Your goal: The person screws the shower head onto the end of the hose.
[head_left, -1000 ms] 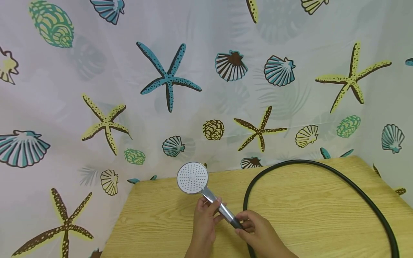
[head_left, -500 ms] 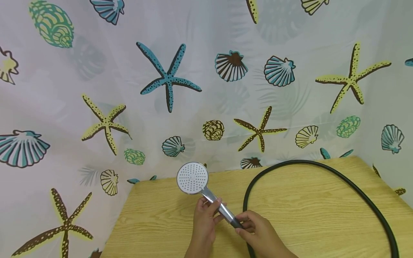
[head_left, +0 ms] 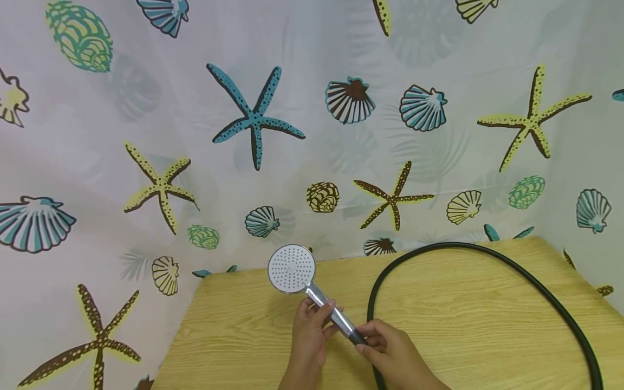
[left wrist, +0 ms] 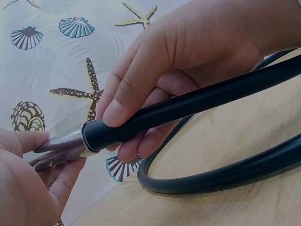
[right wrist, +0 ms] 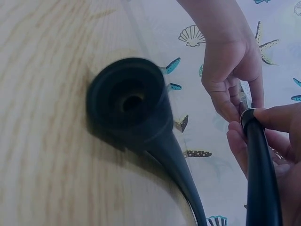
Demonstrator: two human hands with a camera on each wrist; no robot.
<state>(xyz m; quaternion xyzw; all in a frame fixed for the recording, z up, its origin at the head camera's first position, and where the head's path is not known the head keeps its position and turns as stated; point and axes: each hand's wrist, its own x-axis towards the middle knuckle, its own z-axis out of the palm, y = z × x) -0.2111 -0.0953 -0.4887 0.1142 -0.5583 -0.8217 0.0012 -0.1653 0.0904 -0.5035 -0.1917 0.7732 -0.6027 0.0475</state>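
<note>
A chrome hand shower head (head_left: 291, 268) with a round white nozzle face tilts up to the left over the table. My left hand (head_left: 308, 336) holds its handle (head_left: 318, 297) between thumb and fingers. At the handle's lower end, my right hand (head_left: 392, 346) pinches the end of a black hose (left wrist: 106, 134), thumb on one side and fingers beneath. In the left wrist view the hose end meets the handle's chrome rim with no visible gap. How far it sits inside is hidden. The other hose end, a wide black cup (right wrist: 129, 101) with a central hole, shows in the right wrist view.
The hose arcs across the right half of the wood-grain table (head_left: 234, 325) and leaves the head view at the bottom right. Behind the table and along both sides hangs a white curtain (head_left: 302, 157) printed with shells and starfish.
</note>
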